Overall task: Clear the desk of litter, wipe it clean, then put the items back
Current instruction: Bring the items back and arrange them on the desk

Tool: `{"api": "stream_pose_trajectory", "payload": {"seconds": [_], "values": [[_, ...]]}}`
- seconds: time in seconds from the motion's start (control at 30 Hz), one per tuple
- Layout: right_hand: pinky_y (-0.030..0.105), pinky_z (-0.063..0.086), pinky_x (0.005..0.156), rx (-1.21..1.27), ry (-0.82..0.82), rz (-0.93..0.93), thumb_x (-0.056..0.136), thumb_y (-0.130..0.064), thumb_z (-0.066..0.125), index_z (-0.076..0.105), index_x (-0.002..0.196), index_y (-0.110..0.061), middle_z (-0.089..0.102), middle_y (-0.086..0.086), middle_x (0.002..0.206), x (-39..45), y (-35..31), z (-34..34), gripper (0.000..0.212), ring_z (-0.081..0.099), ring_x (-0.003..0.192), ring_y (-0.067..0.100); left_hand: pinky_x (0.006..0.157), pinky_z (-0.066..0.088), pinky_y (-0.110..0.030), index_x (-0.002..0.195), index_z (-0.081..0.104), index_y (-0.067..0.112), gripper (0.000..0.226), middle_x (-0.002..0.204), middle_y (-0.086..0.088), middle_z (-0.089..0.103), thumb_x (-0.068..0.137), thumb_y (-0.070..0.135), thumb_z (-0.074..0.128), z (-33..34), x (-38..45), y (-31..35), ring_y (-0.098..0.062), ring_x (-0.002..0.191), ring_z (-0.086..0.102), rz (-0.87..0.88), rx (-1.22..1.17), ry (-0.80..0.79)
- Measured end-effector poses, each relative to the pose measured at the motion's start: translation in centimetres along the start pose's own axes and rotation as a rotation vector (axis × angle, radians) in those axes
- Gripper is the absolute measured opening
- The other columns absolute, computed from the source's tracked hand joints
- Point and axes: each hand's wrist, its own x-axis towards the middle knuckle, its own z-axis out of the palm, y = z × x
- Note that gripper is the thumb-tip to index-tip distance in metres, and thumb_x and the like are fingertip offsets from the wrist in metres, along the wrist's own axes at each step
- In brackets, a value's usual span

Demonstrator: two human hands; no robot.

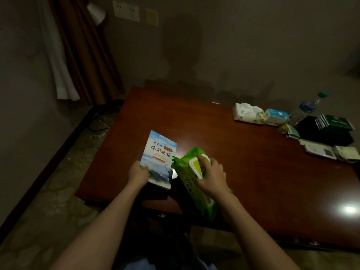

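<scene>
On the far left, a brown curtain (85, 55) hung by the wall, and some dark cords (103, 117) lay on the floor under it. Next came the red-brown desk (243, 162), shiny, with a bright spot of light near its right front edge. Near the desk's front left part, the left hand (137, 173) held a travel booklet (158, 158) by its bottom corner, with the fingers and thumb curled round the edge. The booklet had blue sky and big writing on its cover, and it was tipped up a little above the desk. Just beside it, the right hand (211, 175) gripped a green pack of wet wipes (194, 182) from above, fingers bent round it, with one finger lying on the pale lid on top. The pack stuck out over the front edge of the desk. Well apart from the hands, at the back right of the desk, sat a white tissue pack (248, 113), then a small blue box (276, 116) touching it, then a clear water bottle (307, 109) with a teal cap. Farthest right was a heap of dark folders and papers (327, 133), with a white card (321, 151) in front of it.
</scene>
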Motion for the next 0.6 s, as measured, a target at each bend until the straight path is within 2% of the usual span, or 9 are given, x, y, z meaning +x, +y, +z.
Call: {"api": "stream_pose_trajectory", "payload": {"seconds": [0.13, 0.3, 0.37, 0.43, 0.5, 0.53, 0.6], "values": [[0.040, 0.032, 0.101, -0.006, -0.014, 0.000, 0.084, -0.025, 0.063, 0.017, 0.150, -0.038, 0.031, 0.011, 0.145, 2.1, 0.8, -0.4, 0.081, 0.031, 0.128, 0.030, 0.066, 0.041, -0.031, 0.110, 0.055, 0.002, 0.019, 0.106, -0.014, 0.059, 0.099, 0.012, 0.042, 1.0, 1.8, 0.9, -0.024, 0.085, 0.053, -0.007, 0.057, -0.016], [0.040, 0.031, 0.101, -0.013, -0.033, -0.020, 0.084, -0.027, 0.063, 0.018, 0.150, -0.038, 0.031, 0.010, 0.147, 5.1, 2.2, -1.3, 0.080, 0.032, 0.129, 0.031, 0.056, 0.039, -0.026, 0.108, 0.056, 0.004, 0.018, 0.103, -0.012, 0.060, 0.093, 0.010, 0.048, 1.3, 3.6, 1.5, -0.024, 0.081, 0.055, -0.079, 0.256, -0.068], [0.040, 0.031, 0.103, -0.009, -0.039, -0.037, 0.084, -0.028, 0.064, 0.020, 0.149, -0.038, 0.029, 0.010, 0.149, 6.6, 2.8, -1.8, 0.080, 0.031, 0.130, 0.031, 0.062, 0.047, -0.030, 0.112, 0.052, 0.006, 0.024, 0.108, -0.013, 0.060, 0.089, 0.012, 0.052, 1.4, 4.5, 2.3, -0.027, 0.086, 0.059, -0.118, 0.342, -0.127], [0.042, 0.030, 0.104, -0.023, -0.062, -0.072, 0.083, -0.029, 0.065, 0.022, 0.149, -0.038, 0.026, 0.010, 0.152, 8.3, 3.3, -2.5, 0.079, 0.029, 0.133, 0.032, 0.074, 0.053, -0.036, 0.116, 0.048, 0.008, 0.030, 0.113, -0.014, 0.057, 0.087, 0.015, 0.056, 1.7, 5.4, 4.0, -0.029, 0.095, 0.059, -0.128, 0.424, -0.145], [0.043, 0.029, 0.106, -0.040, -0.087, -0.116, 0.082, -0.029, 0.064, 0.022, 0.148, -0.039, 0.024, 0.010, 0.154, 10.1, 3.6, -3.3, 0.079, 0.026, 0.136, 0.031, 0.085, 0.051, -0.039, 0.124, 0.047, 0.009, 0.039, 0.119, -0.014, 0.052, 0.087, 0.018, 0.058, 2.3, 6.5, 6.1, -0.030, 0.103, 0.056, -0.067, 0.468, -0.117], [0.043, 0.028, 0.107, -0.047, -0.094, -0.137, 0.082, -0.029, 0.064, 0.023, 0.148, -0.040, 0.023, 0.009, 0.154, 11.1, 3.6, -3.7, 0.078, 0.026, 0.137, 0.031, 0.084, 0.050, -0.036, 0.130, 0.045, 0.009, 0.045, 0.122, -0.015, 0.052, 0.088, 0.017, 0.058, 2.8, 7.1, 7.5, -0.030, 0.103, 0.056, -0.012, 0.451, -0.131], [0.044, 0.027, 0.108, -0.057, -0.100, -0.170, 0.083, -0.029, 0.063, 0.023, 0.148, -0.040, 0.022, 0.009, 0.155, 12.9, 3.9, -4.4, 0.077, 0.025, 0.137, 0.030, 0.071, 0.048, -0.026, 0.141, 0.036, 0.009, 0.056, 0.128, -0.018, 0.051, 0.089, 0.013, 0.059, 3.9, 8.1, 10.5, -0.024, 0.089, 0.060, 0.093, 0.344, -0.229]]}}
